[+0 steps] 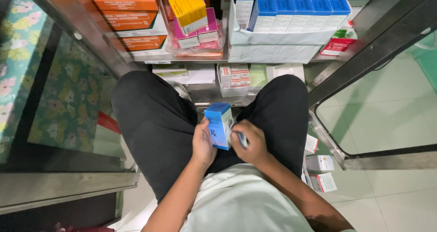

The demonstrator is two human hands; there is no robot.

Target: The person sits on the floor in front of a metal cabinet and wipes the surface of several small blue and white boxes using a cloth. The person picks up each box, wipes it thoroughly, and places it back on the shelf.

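I squat in front of an open glass cabinet, black-trousered knees spread. My left hand (pixel 203 143) grips a small blue and white medicine box (pixel 219 124) upright between my knees. My right hand (pixel 249 142) is closed against the box's right side, fingers curled on its edge or flap; something thin may be in the fingers, too hidden to tell. The box top points toward the shelves.
Shelves ahead hold orange boxes (pixel 128 14), a yellow box (pixel 187 9), pink boxes (pixel 205 31) and a white tray of blue and white boxes (pixel 291 9). Small white boxes (pixel 320 168) lie on the tiled floor by my right knee. Glass doors (pixel 59 91) stand open on both sides.
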